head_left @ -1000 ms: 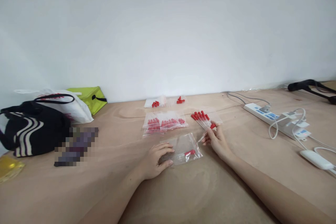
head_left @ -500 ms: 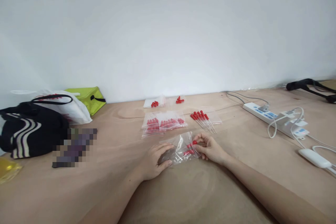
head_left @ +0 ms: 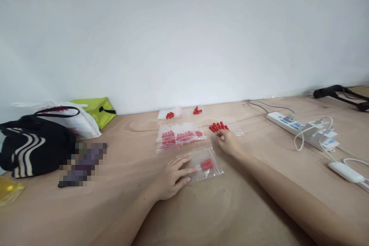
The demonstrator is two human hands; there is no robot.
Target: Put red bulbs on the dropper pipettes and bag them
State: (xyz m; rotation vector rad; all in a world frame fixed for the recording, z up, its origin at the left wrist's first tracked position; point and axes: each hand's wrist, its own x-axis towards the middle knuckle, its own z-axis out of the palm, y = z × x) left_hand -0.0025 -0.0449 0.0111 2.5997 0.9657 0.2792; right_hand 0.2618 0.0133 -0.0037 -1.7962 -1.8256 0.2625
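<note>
My left hand (head_left: 174, 177) lies flat with its fingers apart, resting on the left part of a clear zip bag (head_left: 198, 178). Inside that bag lie red-bulbed droppers (head_left: 206, 165), their bulbs toward the right. Farther back, my right hand (head_left: 229, 143) is at a row of loose red-bulbed droppers (head_left: 218, 126), with its curled fingers over their stems; whether it grips one is hidden. Filled zip bags (head_left: 184, 134) with red bulbs showing overlap left of that row.
Red rubber bulbs (head_left: 170, 115) lie on bags near the wall. On the right are a white power strip (head_left: 288, 123), cables and a white adapter (head_left: 346, 173). A black striped bag (head_left: 34, 146), a white plastic bag (head_left: 86, 123) and a lime bag (head_left: 99, 109) stand left.
My right hand has left the zip bag and moved back to the loose droppers. The bag now lies flatter, with the droppers inside it. My left hand stays on it.
</note>
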